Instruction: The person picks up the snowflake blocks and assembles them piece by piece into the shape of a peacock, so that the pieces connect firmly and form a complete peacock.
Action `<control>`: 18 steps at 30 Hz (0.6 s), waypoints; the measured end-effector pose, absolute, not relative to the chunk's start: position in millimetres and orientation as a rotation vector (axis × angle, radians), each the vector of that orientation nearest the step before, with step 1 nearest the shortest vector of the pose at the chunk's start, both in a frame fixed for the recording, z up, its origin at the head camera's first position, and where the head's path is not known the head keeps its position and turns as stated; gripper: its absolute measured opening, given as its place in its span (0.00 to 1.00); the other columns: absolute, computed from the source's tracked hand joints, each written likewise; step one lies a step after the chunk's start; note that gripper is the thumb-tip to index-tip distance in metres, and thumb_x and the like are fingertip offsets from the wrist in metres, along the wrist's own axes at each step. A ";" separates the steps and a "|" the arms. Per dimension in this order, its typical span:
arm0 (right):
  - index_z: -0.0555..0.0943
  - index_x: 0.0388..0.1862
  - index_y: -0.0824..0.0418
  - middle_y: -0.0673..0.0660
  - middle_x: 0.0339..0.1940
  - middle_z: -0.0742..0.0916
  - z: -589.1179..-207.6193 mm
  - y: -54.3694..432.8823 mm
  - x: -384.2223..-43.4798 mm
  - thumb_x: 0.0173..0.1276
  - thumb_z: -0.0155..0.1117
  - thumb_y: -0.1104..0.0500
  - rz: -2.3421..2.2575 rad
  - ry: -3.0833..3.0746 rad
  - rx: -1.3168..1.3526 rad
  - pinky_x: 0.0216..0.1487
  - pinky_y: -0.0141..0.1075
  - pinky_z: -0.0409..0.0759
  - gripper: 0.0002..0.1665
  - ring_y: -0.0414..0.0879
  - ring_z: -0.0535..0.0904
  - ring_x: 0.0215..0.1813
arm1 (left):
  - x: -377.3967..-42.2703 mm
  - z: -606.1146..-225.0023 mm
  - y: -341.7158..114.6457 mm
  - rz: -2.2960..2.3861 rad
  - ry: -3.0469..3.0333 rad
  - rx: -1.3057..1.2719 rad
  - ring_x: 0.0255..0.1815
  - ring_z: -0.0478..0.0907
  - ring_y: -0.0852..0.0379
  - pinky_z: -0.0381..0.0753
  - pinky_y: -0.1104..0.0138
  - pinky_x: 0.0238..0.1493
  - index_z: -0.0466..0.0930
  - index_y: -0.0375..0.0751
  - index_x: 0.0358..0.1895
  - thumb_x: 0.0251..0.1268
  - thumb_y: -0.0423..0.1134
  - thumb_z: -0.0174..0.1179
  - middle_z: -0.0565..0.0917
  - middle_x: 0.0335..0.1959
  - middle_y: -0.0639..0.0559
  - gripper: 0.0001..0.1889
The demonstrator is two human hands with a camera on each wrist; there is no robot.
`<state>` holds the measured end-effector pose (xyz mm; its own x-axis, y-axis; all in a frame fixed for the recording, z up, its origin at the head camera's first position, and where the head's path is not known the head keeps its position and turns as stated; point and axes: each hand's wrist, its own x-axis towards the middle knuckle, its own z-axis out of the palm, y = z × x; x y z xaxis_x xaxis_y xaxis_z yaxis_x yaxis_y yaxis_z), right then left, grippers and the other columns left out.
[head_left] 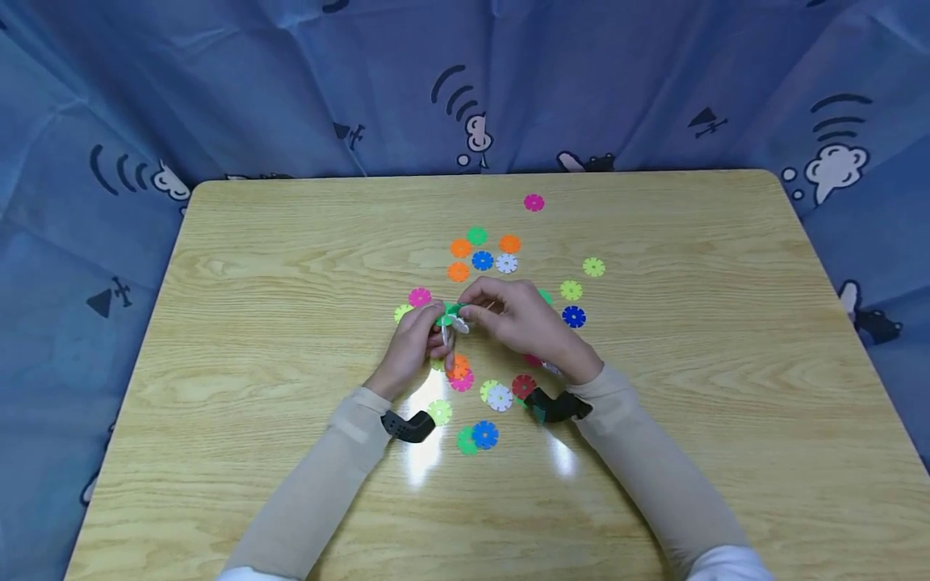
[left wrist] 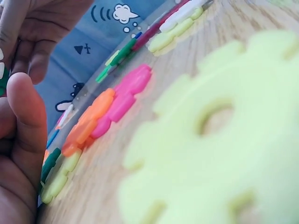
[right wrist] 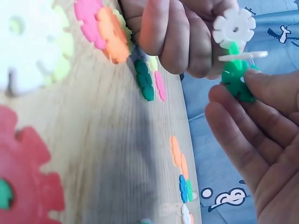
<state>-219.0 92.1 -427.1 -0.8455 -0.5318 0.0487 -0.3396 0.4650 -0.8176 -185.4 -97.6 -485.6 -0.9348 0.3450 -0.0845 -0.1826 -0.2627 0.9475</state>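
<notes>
Both hands meet above the table around a small cluster of interlocked notched plastic discs. In the right wrist view, a white disc (right wrist: 226,28) faces the camera and a second white disc (right wrist: 257,55) shows edge-on, slotted among green ones. My right hand (head_left: 519,319) pinches a green disc (right wrist: 233,77) of the cluster between thumb and fingers. Opposite it, my left hand (head_left: 412,347) holds the cluster's other side, its lower fingers curled in. Only a sliver of the cluster appears at the left wrist view's edge.
Loose notched discs lie scattered across the wooden table (head_left: 276,323). Orange (head_left: 510,244), blue (head_left: 574,316) and pink (head_left: 534,202) ones are beyond the hands. Nearer are a red disc (head_left: 523,386) and a blue disc (head_left: 485,434) overlapping a green one. A blue patterned curtain (head_left: 625,73) surrounds the table.
</notes>
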 end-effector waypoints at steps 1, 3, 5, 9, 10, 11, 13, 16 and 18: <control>0.85 0.41 0.57 0.52 0.38 0.90 -428.0 92.3 -219.3 0.71 0.67 0.60 -1.324 2.507 -0.759 0.44 0.39 0.85 0.03 0.43 0.84 0.40 | -185.6 -485.7 -97.6 2.249 1.669 0.198 0.12 0.67 0.55 0.79 0.65 0.20 0.62 0.41 0.24 0.82 0.43 0.36 0.59 0.12 0.56 0.21; 0.85 0.41 0.57 0.52 0.37 0.90 -428.9 92.7 -220.0 0.71 0.67 0.60 -1.335 2.514 -0.761 0.43 0.39 0.85 0.03 0.42 0.84 0.40 | -185.9 -486.2 -97.4 2.260 1.653 0.183 0.13 0.66 0.55 0.79 0.64 0.20 0.61 0.41 0.25 0.81 0.43 0.37 0.59 0.13 0.56 0.20; 0.85 0.41 0.57 0.52 0.37 0.90 -428.9 92.9 -220.7 0.71 0.68 0.61 -1.348 2.515 -0.757 0.42 0.39 0.85 0.02 0.42 0.84 0.40 | -186.1 -486.1 -97.3 2.266 1.644 0.175 0.13 0.65 0.56 0.79 0.64 0.20 0.61 0.42 0.25 0.81 0.43 0.38 0.59 0.13 0.57 0.19; 0.85 0.41 0.56 0.51 0.37 0.90 -427.7 93.1 -220.8 0.71 0.68 0.61 -1.362 2.496 -0.742 0.42 0.40 0.85 0.02 0.43 0.84 0.40 | -185.8 -486.0 -97.0 2.279 1.624 0.165 0.14 0.64 0.57 0.79 0.65 0.20 0.62 0.42 0.26 0.80 0.44 0.39 0.59 0.14 0.57 0.18; 0.85 0.41 0.56 0.51 0.37 0.90 -427.5 93.0 -220.6 0.71 0.67 0.61 -1.360 2.490 -0.741 0.43 0.40 0.85 0.03 0.43 0.85 0.41 | -185.9 -486.2 -97.2 2.276 1.630 0.171 0.13 0.65 0.56 0.79 0.65 0.20 0.63 0.42 0.27 0.80 0.44 0.39 0.59 0.13 0.57 0.18; 0.85 0.42 0.57 0.52 0.37 0.90 -427.3 92.9 -220.5 0.71 0.67 0.61 -1.356 2.484 -0.743 0.43 0.41 0.85 0.03 0.43 0.85 0.41 | -185.8 -486.0 -97.3 2.276 1.633 0.173 0.13 0.66 0.56 0.79 0.65 0.20 0.63 0.42 0.27 0.80 0.44 0.38 0.59 0.13 0.57 0.18; 0.85 0.42 0.57 0.52 0.38 0.90 -427.0 93.1 -220.5 0.72 0.67 0.61 -1.343 2.476 -0.752 0.44 0.42 0.85 0.03 0.43 0.85 0.42 | -185.6 -486.0 -97.4 2.276 1.637 0.173 0.13 0.65 0.56 0.79 0.65 0.20 0.63 0.41 0.26 0.80 0.43 0.38 0.59 0.13 0.56 0.18; 0.84 0.42 0.58 0.54 0.39 0.90 -426.5 94.7 -220.9 0.72 0.66 0.62 -1.321 2.483 -0.772 0.45 0.43 0.85 0.03 0.45 0.84 0.42 | -185.3 -486.1 -97.4 2.269 1.639 0.161 0.14 0.64 0.56 0.79 0.65 0.20 0.60 0.41 0.26 0.80 0.43 0.39 0.58 0.14 0.56 0.18; 0.83 0.42 0.59 0.55 0.39 0.90 -426.4 95.9 -221.5 0.72 0.66 0.63 -1.311 2.491 -0.779 0.46 0.43 0.85 0.02 0.46 0.84 0.43 | -185.2 -486.1 -96.9 2.265 1.639 0.146 0.14 0.62 0.57 0.79 0.65 0.20 0.58 0.42 0.26 0.80 0.43 0.39 0.58 0.14 0.57 0.18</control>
<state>-221.5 95.9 -426.4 -0.8351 -0.5478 0.0493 -0.3509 0.4615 -0.8148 -185.2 -96.9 -486.1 -0.9369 0.3304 -0.1141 -0.2118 -0.2768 0.9373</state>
